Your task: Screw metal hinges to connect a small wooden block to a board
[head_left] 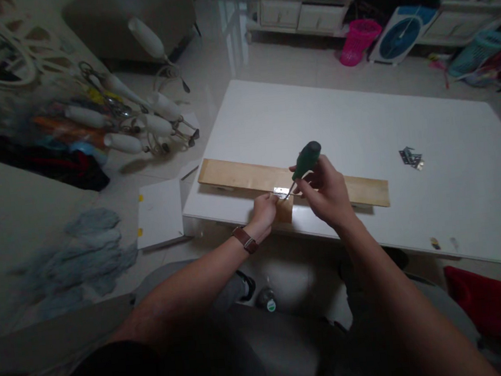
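Note:
A long wooden board lies along the near edge of a white table. A small metal hinge sits on the board near its middle. My right hand is closed around a green-handled screwdriver, whose tip points down at the hinge. My left hand, with a brown watch at the wrist, pinches the hinge and a small wooden block at the board's near edge.
Spare metal hinges lie on the table to the right. A white panel rests on the floor at the left. Several white-handled tools lie on the floor beyond. A pink basket and a fan stand far back.

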The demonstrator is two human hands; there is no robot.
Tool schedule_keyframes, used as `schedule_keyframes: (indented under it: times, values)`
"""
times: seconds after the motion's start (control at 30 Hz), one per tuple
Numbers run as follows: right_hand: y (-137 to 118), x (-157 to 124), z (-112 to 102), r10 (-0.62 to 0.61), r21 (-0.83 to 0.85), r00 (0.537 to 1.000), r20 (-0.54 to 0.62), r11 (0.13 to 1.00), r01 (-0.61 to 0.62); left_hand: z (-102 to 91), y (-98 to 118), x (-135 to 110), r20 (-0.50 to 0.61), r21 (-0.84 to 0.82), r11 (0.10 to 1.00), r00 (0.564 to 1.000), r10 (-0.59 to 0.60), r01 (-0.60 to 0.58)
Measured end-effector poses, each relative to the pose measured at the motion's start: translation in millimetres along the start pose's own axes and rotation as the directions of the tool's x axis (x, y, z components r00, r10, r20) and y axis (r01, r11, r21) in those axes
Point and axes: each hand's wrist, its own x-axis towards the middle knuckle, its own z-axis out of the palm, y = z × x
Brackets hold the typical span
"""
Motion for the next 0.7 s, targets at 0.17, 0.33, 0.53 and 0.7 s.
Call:
schedule_keyframes:
  times: [0.17,0.33,0.53,0.7]
  values:
    - [4.6,-0.2,4.8,-0.075,-0.167,0.987,-0.140,0.985,0.051,1.5,4.4,-2.3,-0.018,0.005,1.000,1.000,0.025,-0.024]
    - [7.1,-0.8,9.3,-0.036,-0.076,0.983,-0.182,0.997,0.022,2.2,8.2,-4.2,-0.045,0.026,1.000,0.999,0.004,-0.002]
    - [3.0,2.5,3.1,0.057,0.088,0.997,-0.047,0.995,-0.053,1.5,6.8,-2.4,-0.049,0.015,1.000,0.999,-0.016,0.017]
    - [4.9,2.7,0.5,0.049,0.077,0.998,-0.047,0.996,-0.046,0.7,5.2,-2.7,-0.039,0.011,1.000,0.999,0.013,-0.012]
